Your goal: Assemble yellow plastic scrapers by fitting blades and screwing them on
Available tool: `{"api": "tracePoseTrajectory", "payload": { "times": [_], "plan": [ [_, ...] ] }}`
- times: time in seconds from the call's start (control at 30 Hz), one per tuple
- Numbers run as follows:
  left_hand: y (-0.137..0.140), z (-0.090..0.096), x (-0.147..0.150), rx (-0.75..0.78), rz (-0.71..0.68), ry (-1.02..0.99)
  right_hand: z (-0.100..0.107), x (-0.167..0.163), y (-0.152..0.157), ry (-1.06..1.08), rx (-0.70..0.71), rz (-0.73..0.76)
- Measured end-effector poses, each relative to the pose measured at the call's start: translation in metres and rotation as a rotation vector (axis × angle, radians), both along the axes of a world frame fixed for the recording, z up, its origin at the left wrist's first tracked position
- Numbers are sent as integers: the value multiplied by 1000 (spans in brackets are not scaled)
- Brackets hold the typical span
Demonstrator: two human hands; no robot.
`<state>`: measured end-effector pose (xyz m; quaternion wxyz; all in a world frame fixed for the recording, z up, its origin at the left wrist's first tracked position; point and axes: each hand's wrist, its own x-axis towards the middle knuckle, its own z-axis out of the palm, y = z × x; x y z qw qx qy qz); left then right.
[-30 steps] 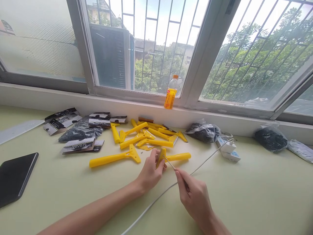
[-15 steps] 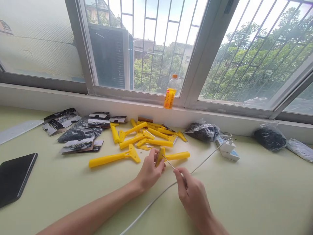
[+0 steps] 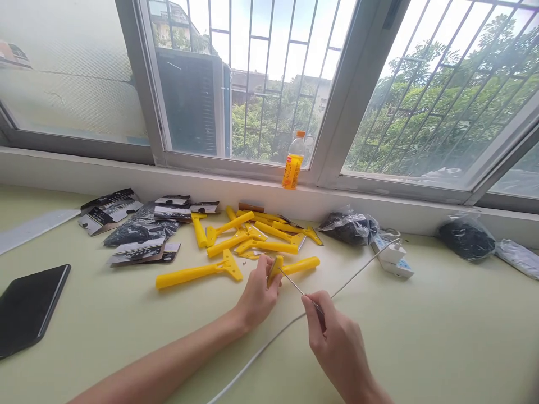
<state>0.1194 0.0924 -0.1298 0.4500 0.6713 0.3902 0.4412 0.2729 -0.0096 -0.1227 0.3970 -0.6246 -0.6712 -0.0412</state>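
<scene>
scrapers (image 3: 248, 235) behind hands, tablet (image 3: 29, 306) left — bottle (image 3: 293, 163) on sill

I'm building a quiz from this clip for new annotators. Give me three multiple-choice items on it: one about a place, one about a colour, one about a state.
1. Where does the orange-capped bottle stand?
A. on the window sill
B. on the black tablet
C. in the right hand

2. What colour is the scraper in the left hand?
A. blue
B. yellow
C. white

3. How is the thin screwdriver in the right hand placed?
A. lying flat on the table
B. its tip at the scraper's head
C. stuck into a black bag

Answers:
1 A: it stands upright on the sill against the window frame.
2 B: it is yellow like the pile behind it.
3 B: the shaft runs from the right hand's fingers up to the head that the left hand grips.
</scene>
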Motion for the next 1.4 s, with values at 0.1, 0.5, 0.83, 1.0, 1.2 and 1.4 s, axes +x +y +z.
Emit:
{"api": "tracePoseTrajectory", "payload": {
  "times": [0.1,0.5,0.83,1.0,1.2,1.4],
  "plan": [
    [0,-1,0,-7,-17,-21,2,3,0,-127,92,-59],
    [-1,5,-2,-38,-23,-14,5,6,0,37,-2,26],
    [0,3,0,-36,-3,-27,15,12,-1,287,-264,144],
    [0,3,0,-29,-15,-14,5,16,8,305,-235,90],
    [3,1,0,-27,19,-24,14,7,5,477,-384,154],
    [-1,1,-1,97,31,86,6,13,6,365,-225,64]
  ]
}}
